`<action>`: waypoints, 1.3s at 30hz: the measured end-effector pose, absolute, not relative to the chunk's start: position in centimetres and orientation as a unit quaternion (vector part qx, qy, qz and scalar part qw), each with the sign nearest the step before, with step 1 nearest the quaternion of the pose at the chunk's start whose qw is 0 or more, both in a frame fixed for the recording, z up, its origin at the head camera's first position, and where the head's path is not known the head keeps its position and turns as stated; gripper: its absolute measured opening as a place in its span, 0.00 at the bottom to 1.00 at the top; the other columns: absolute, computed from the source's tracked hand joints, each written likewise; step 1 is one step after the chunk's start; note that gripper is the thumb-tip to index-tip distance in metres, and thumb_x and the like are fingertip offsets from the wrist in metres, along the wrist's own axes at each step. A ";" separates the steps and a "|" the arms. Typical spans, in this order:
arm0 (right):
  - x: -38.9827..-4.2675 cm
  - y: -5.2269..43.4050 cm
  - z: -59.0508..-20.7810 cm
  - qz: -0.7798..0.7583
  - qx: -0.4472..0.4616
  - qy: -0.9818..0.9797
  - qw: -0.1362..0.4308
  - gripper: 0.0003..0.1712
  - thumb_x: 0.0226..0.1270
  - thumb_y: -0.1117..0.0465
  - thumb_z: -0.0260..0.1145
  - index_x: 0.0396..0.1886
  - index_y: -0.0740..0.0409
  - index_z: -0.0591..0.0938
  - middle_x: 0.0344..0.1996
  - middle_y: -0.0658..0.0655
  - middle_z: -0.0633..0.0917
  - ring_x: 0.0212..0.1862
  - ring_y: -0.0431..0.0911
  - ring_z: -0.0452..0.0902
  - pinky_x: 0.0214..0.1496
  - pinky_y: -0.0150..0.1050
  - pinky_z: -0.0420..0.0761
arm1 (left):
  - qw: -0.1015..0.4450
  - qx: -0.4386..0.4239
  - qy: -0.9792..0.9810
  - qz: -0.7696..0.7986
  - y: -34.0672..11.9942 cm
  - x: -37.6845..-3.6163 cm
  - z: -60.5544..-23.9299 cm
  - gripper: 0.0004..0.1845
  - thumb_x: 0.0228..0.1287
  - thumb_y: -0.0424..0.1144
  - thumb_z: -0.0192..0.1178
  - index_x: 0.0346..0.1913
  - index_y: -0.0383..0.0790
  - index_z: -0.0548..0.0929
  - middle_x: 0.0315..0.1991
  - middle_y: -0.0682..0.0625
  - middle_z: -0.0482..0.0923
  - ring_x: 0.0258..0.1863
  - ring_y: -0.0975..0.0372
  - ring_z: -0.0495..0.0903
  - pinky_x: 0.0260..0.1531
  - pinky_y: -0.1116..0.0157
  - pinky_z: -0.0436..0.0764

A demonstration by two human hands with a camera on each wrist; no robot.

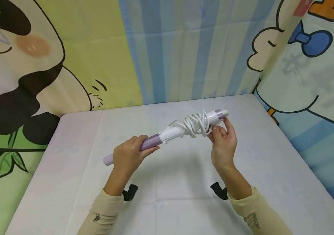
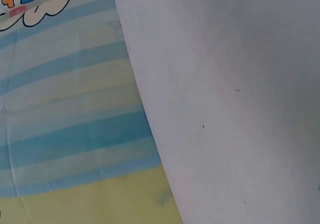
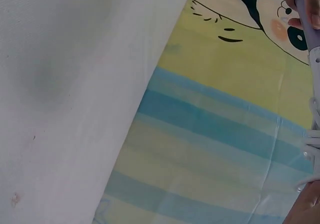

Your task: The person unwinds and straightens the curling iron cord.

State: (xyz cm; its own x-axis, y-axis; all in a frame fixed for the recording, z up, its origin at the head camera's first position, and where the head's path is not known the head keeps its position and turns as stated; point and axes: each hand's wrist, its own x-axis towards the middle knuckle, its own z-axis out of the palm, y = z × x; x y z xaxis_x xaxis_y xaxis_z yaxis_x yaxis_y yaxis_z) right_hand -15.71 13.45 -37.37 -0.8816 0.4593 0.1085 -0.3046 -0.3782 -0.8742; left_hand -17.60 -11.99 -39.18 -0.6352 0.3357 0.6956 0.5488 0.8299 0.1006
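A purple and white curling iron (image 1: 171,133) is held up above the table, slanting with its white end higher at the right. Its white cord (image 1: 195,124) is wound in several loops round the handle. My left hand (image 1: 126,156) grips the purple barrel, thumb stretched along its underside. At the cord-wrapped end, my right hand (image 1: 224,147) pinches the iron and cord from below, with the index fingertip near the rounded tip. Part of the iron, the looped cord and both hands show at the right edge of the right wrist view. The left wrist view catches neither hand.
A white-covered table (image 1: 167,199) lies beneath, bearing soft shadows of the arms. Behind it hangs a striped and yellow cartoon curtain (image 1: 167,49), and a second printed sheet (image 1: 325,137) borders the right side. Black straps (image 1: 130,192) stick out at the wrists.
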 end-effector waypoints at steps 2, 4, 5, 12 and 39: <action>-15.8 13.5 -37.4 0.817 -0.082 -0.520 0.235 0.28 0.66 0.72 0.50 0.66 0.62 0.60 0.30 0.51 0.80 0.31 0.38 0.79 0.39 0.29 0.80 | 0.345 -0.248 -0.893 -0.146 -12.0 -17.6 -39.2 0.28 0.50 0.66 0.58 0.36 0.42 0.82 0.24 0.46 0.83 0.17 0.58 0.80 0.14 0.62 0.75; -15.9 13.8 -37.5 0.798 -0.076 -0.553 0.226 0.27 0.66 0.71 0.50 0.65 0.61 0.62 0.29 0.52 0.78 0.28 0.39 0.78 0.36 0.30 0.80 | 0.342 -0.248 -0.894 -0.146 -12.2 -17.6 -39.2 0.30 0.51 0.67 0.54 0.36 0.42 0.82 0.25 0.46 0.83 0.17 0.58 0.80 0.14 0.62 0.75; -15.8 14.1 -37.5 0.786 -0.068 -0.576 0.215 0.27 0.66 0.70 0.50 0.66 0.60 0.62 0.30 0.52 0.78 0.27 0.39 0.78 0.35 0.30 0.80 | 0.341 -0.249 -0.894 -0.147 -12.4 -17.7 -39.2 0.32 0.53 0.69 0.49 0.36 0.41 0.82 0.25 0.46 0.83 0.18 0.58 0.80 0.14 0.62 0.75; -14.9 15.4 -37.9 0.745 -0.027 -0.649 0.151 0.30 0.69 0.66 0.50 0.69 0.54 0.56 0.31 0.53 0.75 0.26 0.39 0.79 0.33 0.31 0.80 | 0.340 -0.269 -0.888 -0.152 -13.3 -18.1 -38.8 0.37 0.55 0.71 0.38 0.35 0.41 0.82 0.23 0.47 0.82 0.16 0.59 0.79 0.13 0.63 0.74; -14.2 17.8 -36.1 0.745 0.093 -0.575 0.324 0.15 0.64 0.73 0.55 0.50 0.68 0.76 0.29 0.57 0.77 0.26 0.41 0.80 0.31 0.27 0.79 | 0.309 -0.293 -0.899 -0.103 -13.4 -17.9 -38.9 0.26 0.38 0.60 0.69 0.33 0.41 0.83 0.21 0.49 0.81 0.13 0.62 0.75 0.14 0.67 0.74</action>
